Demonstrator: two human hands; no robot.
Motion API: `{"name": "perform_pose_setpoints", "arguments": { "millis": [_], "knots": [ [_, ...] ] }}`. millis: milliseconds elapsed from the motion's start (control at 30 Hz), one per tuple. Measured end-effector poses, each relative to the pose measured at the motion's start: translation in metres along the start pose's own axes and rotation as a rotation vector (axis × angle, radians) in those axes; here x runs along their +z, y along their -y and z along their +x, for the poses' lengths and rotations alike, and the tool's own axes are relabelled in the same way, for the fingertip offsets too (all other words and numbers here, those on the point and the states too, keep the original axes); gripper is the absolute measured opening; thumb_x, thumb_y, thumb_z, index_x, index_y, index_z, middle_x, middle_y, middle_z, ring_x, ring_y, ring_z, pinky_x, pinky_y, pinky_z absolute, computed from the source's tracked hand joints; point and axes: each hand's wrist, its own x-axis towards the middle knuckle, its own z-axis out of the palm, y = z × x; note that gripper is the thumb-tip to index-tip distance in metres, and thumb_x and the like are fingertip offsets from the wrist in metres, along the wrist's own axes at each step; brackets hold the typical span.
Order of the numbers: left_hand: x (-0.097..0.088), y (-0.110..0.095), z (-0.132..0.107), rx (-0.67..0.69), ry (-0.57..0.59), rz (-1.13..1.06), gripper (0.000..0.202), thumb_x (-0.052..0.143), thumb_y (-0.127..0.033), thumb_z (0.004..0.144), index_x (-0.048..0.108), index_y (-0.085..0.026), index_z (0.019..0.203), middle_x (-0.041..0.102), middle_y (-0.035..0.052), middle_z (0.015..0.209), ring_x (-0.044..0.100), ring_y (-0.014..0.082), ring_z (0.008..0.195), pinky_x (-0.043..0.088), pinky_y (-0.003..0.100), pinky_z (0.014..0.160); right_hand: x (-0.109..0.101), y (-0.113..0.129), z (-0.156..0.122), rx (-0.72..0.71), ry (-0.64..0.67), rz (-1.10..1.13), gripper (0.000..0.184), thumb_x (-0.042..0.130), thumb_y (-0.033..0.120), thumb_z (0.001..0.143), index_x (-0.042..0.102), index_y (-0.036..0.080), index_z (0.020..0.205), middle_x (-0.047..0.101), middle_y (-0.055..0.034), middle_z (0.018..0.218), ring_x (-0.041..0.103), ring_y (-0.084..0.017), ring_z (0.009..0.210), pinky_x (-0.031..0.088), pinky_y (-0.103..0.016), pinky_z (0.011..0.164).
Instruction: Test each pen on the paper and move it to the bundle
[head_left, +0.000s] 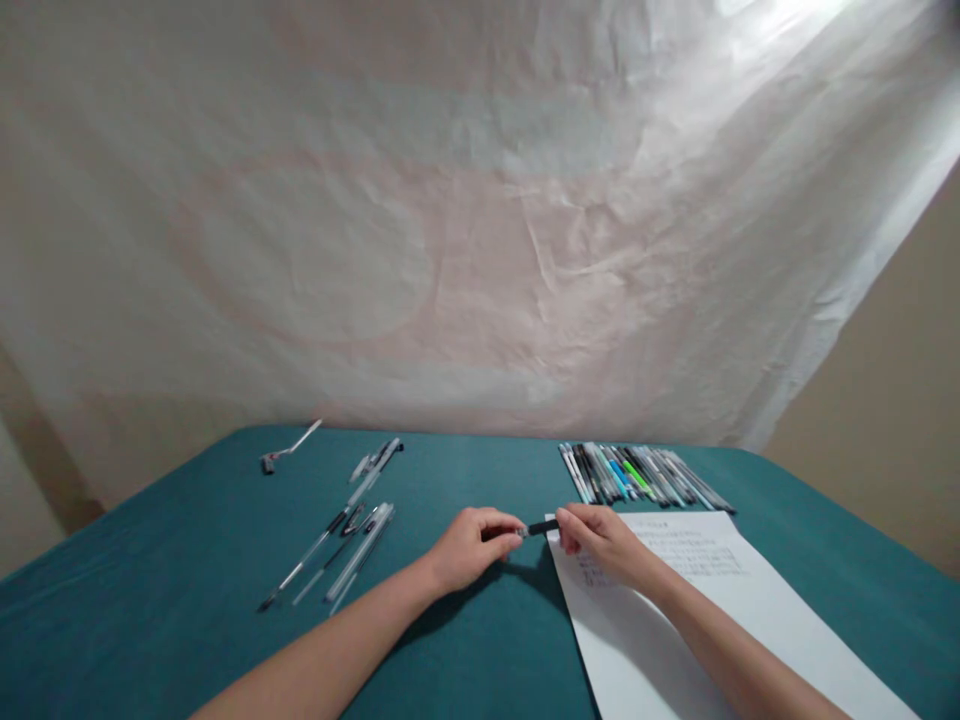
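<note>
A pen (541,527) with a black section is held between my two hands above the table, lying roughly level. My left hand (474,550) pinches its clear end between thumb and fingers. From the other side, my right hand (600,543) grips the black part, and the fingers hide the rest of the pen. Under my right hand and forearm lies a white sheet of paper (675,640) with several lines of handwriting near its top.
Many pens (637,475) lie side by side in a row behind the paper. To the left are loose clear pens and pen parts (360,555). A thin white item with a dark end (292,447) rests at the far left. A pale sheet (450,250) hangs behind the green-covered table (187,620).
</note>
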Motion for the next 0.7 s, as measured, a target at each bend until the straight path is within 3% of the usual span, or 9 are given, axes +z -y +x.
{"name": "perform_pose_setpoints", "arguments": {
  "millis": [100,233,467,700],
  "knots": [
    [0.000,-0.002,0.000,0.003,-0.026,0.028,0.026,0.053,-0.030,0.078,0.067,-0.014,0.093,0.062,0.0013,0.072,0.053,0.0125,0.062,0.040,0.021,0.059,-0.001,0.000,-0.001,0.016,0.032,0.095,0.046,0.031,0.049,0.089,0.057,0.015,0.072,0.057,-0.0017,0.064,0.052,-0.012,0.057,0.041,-0.023,0.058],
    [-0.001,0.000,-0.001,-0.032,-0.027,-0.006,0.028,0.054,-0.031,0.077,0.067,-0.014,0.095,0.063,0.0010,0.069,0.053,0.0128,0.061,0.040,0.022,0.059,-0.005,0.004,-0.002,-0.035,0.021,0.087,0.031,0.041,0.045,0.087,0.054,0.017,0.092,0.059,-0.0021,0.076,0.054,-0.013,0.064,0.042,-0.023,0.058],
    [-0.003,0.005,-0.001,0.022,-0.095,0.120,0.026,0.057,-0.031,0.076,0.069,-0.018,0.095,0.065,0.0026,0.077,0.056,0.0143,0.069,0.042,0.023,0.064,-0.003,0.012,-0.004,-0.115,-0.044,-0.178,0.031,0.039,0.040,0.089,0.055,0.017,0.075,0.054,0.0003,0.066,0.048,-0.012,0.061,0.035,-0.022,0.055],
    [-0.003,-0.007,-0.004,0.151,-0.218,0.238,0.021,0.058,-0.026,0.078,0.069,-0.019,0.094,0.066,0.0044,0.084,0.058,0.0157,0.078,0.043,0.025,0.073,0.003,0.008,-0.002,-0.075,-0.069,-0.213,0.037,0.029,0.040,0.092,0.047,0.018,0.068,0.047,0.0032,0.058,0.045,-0.011,0.055,0.033,-0.021,0.053]
  ]
}}
